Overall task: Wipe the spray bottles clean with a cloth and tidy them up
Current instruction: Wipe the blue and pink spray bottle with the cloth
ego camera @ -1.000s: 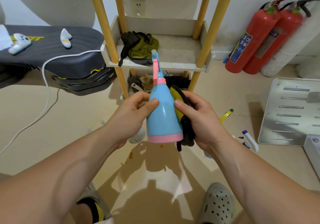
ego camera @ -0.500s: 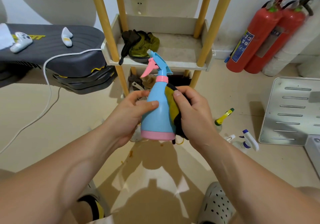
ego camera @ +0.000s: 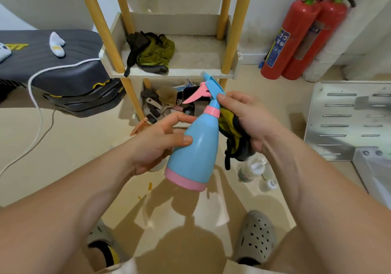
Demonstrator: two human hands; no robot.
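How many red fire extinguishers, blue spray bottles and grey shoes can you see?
Red fire extinguishers: 2
Blue spray bottle: 1
Grey shoes: 2
Total: 5

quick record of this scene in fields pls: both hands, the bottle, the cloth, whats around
left hand: grips the blue spray bottle by its body, thumb on front
right hand: holds the yellow-and-black cloth at the bottle's neck, thumb on the sprayer head
bottle pose: tilted, pink trigger pointing left
shelf: green cloth lies on it
floor: clear bottles below the right wrist
background: two red fire extinguishers
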